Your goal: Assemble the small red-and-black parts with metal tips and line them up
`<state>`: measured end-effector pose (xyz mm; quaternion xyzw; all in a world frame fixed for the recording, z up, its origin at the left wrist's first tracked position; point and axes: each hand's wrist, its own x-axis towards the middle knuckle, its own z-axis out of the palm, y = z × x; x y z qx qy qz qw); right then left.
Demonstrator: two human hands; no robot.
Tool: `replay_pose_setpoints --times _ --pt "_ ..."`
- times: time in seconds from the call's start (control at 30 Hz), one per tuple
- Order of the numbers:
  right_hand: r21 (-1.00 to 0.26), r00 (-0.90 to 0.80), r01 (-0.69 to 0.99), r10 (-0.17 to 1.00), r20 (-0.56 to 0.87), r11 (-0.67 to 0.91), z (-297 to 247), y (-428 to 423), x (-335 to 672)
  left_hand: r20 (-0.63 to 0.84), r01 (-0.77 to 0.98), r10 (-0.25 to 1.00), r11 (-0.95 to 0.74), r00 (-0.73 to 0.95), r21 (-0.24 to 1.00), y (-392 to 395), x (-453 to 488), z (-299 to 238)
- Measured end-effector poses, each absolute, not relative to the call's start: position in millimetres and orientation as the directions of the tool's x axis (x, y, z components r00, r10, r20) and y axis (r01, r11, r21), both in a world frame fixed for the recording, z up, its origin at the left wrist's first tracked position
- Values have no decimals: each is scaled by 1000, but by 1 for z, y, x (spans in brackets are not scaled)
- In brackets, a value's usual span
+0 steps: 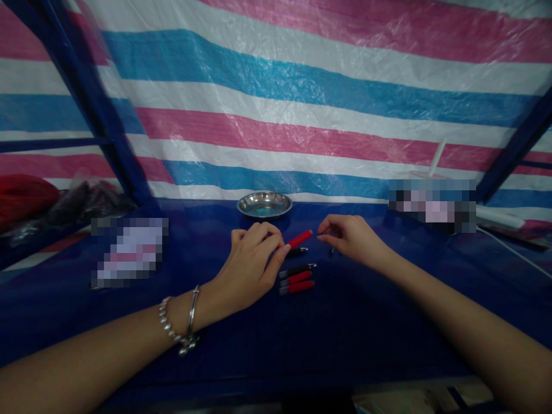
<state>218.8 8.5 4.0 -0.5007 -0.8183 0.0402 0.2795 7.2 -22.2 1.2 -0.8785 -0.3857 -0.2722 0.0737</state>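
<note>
My left hand grips a red pen between thumb and fingers, its end pointing right and slightly up. Across a small gap, my right hand is closed in a pinch, and what sits at its fingertips is too small to name. A small dark piece lies just under that hand. Below the held pen, a black pen is partly covered by my left hand. Nearer me, another black pen lies in a row with two red pens.
A shiny metal dish stands at the back of the blue table. To the left lies a blurred-out flat item. Blurred-out things and a white cable are at the right. Striped sheeting hangs behind.
</note>
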Motion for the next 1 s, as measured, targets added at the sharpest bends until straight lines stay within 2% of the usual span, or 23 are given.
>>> replay_pose_setpoints --times 0.13,0.3,0.43,1.0 --pt "-298 -347 831 857 382 469 2 11 220 539 713 632 -696 556 80 -22 8 1" --pt "-175 -394 862 846 359 476 -8 21 226 534 713 634 -697 560 80 -23 7 1" --pt "-142 -365 893 871 328 427 -16 29 231 535 712 632 -698 561 78 -23 8 1" --pt "-160 -356 902 899 253 402 -18 27 229 537 706 625 -704 566 76 -22 7 0"
